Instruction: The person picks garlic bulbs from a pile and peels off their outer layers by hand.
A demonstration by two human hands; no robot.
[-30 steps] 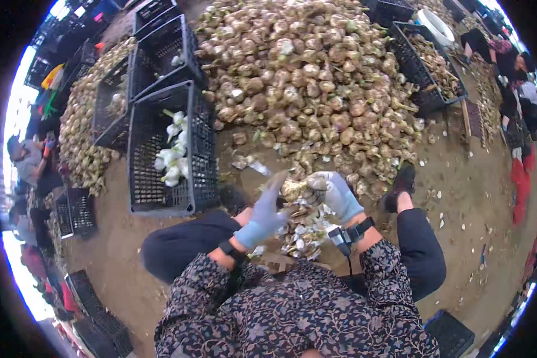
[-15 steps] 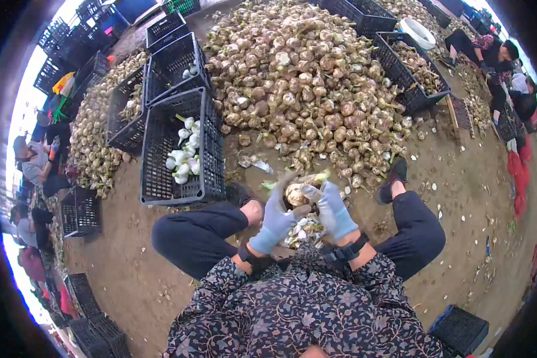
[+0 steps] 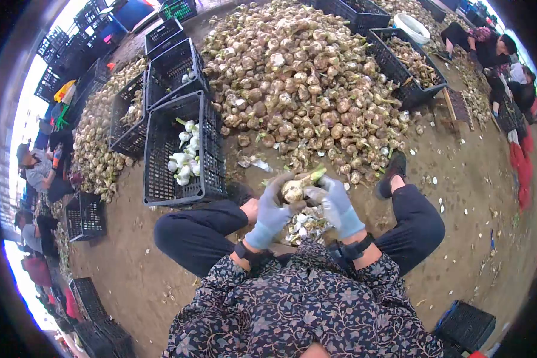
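Note:
My left hand (image 3: 274, 206), in a grey-blue glove, is wrapped round a garlic bulb (image 3: 292, 191) whose green-tipped stem points up to the right. My right hand (image 3: 335, 203), gloved the same way, has its fingers pressed together at the stem side of that bulb. Whether its fingertips pinch the stem or a bit of skin is too small to tell. Below both hands, white peelings (image 3: 305, 227) lie on the ground between my legs. Beyond them rises a large heap of unpeeled garlic (image 3: 298, 83).
A black crate (image 3: 176, 149) with white peeled bulbs stands at the left, more crates behind it. Another crate (image 3: 409, 65) at the upper right holds stems. Several people sit at both sides, one person (image 3: 39, 170) beside a long garlic pile (image 3: 95, 143).
The bulb has come clearly into view in my left hand, its stem now up to the right. My right hand has shifted slightly away from the bulb since half a second ago.

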